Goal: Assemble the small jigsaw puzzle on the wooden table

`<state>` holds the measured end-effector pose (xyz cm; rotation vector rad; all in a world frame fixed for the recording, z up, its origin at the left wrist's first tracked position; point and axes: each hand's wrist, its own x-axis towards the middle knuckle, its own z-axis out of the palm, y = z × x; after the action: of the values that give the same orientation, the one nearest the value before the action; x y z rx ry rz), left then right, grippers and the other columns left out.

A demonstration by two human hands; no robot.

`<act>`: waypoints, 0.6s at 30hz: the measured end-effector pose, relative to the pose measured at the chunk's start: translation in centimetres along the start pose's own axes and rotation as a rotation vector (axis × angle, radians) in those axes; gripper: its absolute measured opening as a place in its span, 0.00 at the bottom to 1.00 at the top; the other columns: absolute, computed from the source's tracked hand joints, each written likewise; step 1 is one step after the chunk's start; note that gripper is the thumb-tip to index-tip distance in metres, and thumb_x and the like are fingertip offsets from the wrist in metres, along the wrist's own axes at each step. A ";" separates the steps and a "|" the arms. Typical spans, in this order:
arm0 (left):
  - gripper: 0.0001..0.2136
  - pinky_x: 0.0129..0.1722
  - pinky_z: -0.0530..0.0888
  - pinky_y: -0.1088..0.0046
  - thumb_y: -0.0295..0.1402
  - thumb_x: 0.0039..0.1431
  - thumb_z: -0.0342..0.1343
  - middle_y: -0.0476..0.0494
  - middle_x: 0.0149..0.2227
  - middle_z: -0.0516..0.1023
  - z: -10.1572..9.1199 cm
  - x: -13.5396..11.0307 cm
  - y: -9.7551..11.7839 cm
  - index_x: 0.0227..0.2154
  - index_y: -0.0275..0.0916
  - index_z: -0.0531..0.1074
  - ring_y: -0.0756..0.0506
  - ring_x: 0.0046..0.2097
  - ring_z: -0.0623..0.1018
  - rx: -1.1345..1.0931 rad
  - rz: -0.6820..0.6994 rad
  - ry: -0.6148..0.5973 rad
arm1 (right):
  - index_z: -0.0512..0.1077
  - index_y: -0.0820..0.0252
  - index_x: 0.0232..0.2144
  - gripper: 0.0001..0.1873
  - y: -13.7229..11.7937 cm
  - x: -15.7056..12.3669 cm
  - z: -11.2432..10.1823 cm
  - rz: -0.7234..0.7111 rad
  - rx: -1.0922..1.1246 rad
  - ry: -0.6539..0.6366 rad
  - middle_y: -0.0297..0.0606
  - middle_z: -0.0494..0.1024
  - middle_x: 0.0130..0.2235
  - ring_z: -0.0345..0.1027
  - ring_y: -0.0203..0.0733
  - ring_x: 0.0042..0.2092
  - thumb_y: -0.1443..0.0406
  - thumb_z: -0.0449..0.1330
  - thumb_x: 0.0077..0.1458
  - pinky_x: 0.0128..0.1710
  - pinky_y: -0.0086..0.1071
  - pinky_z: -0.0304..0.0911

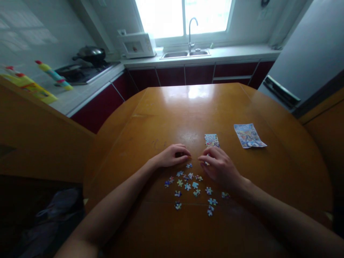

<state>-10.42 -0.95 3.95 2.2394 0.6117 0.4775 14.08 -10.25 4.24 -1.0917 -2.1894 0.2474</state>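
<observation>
My left hand [176, 155] rests near the middle of the wooden table [161, 111], thumb and forefinger brought together; whatever lies at their tips is too small to make out. Facing it, my right hand [220, 165] has its fingers curled in a pinch, with a small puzzle piece [207, 162] showing between them. Just beyond my right hand lies a joined section of puzzle [211, 139], its near edge hidden by the fingers. Several loose puzzle pieces [187, 186] are scattered on my side of both hands, one puzzle piece [189, 165] close below my left fingertips.
A printed picture sheet [248, 136] lies to the right of the joined section. Past the table stand a counter with a sink [176, 54], a microwave [138, 46] and a stove with a lidded pan [91, 53]. Cleaner bottles [53, 74] stand at left, a fridge [303, 53] at right.
</observation>
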 end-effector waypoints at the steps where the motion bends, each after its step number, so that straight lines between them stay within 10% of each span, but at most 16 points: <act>1: 0.09 0.40 0.71 0.70 0.35 0.66 0.56 0.41 0.36 0.77 0.0 0.0 0.0 0.42 0.39 0.80 0.46 0.37 0.76 -0.004 0.001 0.003 | 0.76 0.54 0.40 0.08 -0.8 -0.2 0.1 -0.055 0.002 -0.052 0.41 0.74 0.40 0.65 0.46 0.42 0.68 0.57 0.63 0.43 0.41 0.65; 8: 0.10 0.41 0.72 0.70 0.35 0.66 0.55 0.40 0.37 0.78 0.2 0.0 -0.4 0.41 0.37 0.80 0.46 0.39 0.76 -0.001 0.000 0.016 | 0.74 0.54 0.46 0.09 -4.3 -1.3 1.8 -0.373 -0.050 -0.352 0.41 0.74 0.49 0.61 0.47 0.46 0.64 0.56 0.66 0.46 0.41 0.59; 18: 0.10 0.42 0.72 0.71 0.34 0.67 0.54 0.41 0.38 0.77 0.2 -0.1 -0.6 0.41 0.35 0.78 0.48 0.39 0.76 0.005 -0.006 0.000 | 0.71 0.55 0.53 0.14 -4.2 -1.3 2.4 -0.418 -0.089 -0.453 0.42 0.72 0.52 0.58 0.48 0.51 0.63 0.53 0.69 0.52 0.43 0.54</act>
<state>-10.54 -0.76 3.35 2.2421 0.6200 0.4729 10.42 -13.65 3.61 -0.6363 -2.7950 0.2269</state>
